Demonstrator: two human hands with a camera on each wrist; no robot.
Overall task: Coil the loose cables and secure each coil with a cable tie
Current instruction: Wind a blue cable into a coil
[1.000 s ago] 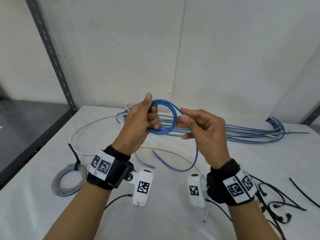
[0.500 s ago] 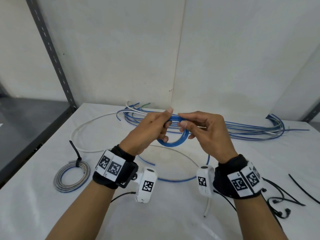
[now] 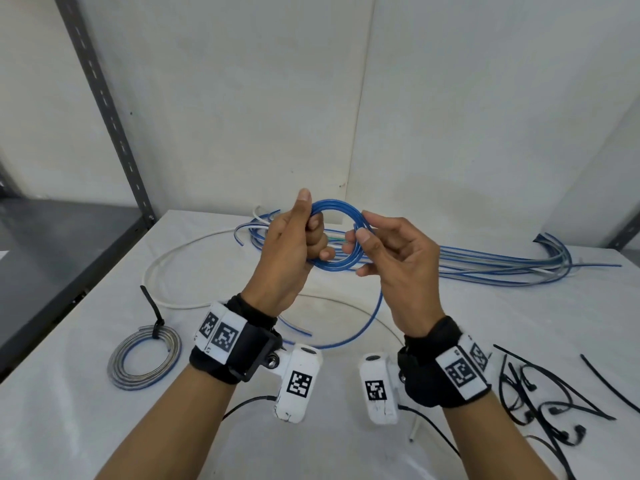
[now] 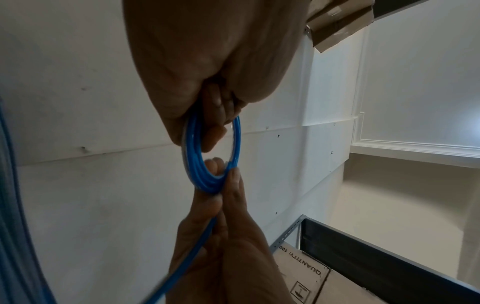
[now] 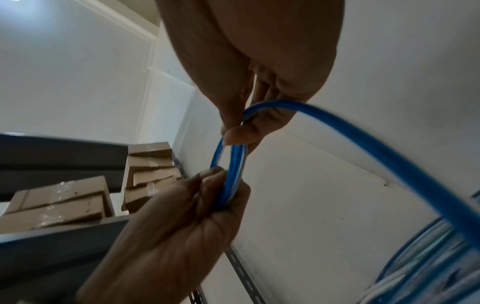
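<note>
A small blue cable coil [image 3: 337, 206] is held upright above the white table [image 3: 86, 427], between both hands. My left hand [image 3: 294, 244] grips its left side, thumb pointing up and fingers curled through the loop. My right hand [image 3: 391, 251] pinches the coil's right side, where the blue cable tail [image 3: 375, 306] drops to the table and curves left. In the left wrist view the coil [image 4: 197, 162] runs from my left hand [image 4: 207, 98] down to the right hand's fingertips [image 4: 233, 181]. The right wrist view shows the coil [image 5: 232, 174] and my right hand [image 5: 249, 111] pinching it.
A finished grey-and-blue coil [image 3: 145, 362] with a black tie lies at front left. A bundle of loose blue and white cables [image 3: 502, 265] stretches across the back of the table. Several black cable ties [image 3: 540, 393] lie at the right. A grey shelf post [image 3: 104, 109] stands at left.
Both hands rose with the coil, which turned from tilted flat to upright. The cable tail on the table has shortened and swung toward the right hand.
</note>
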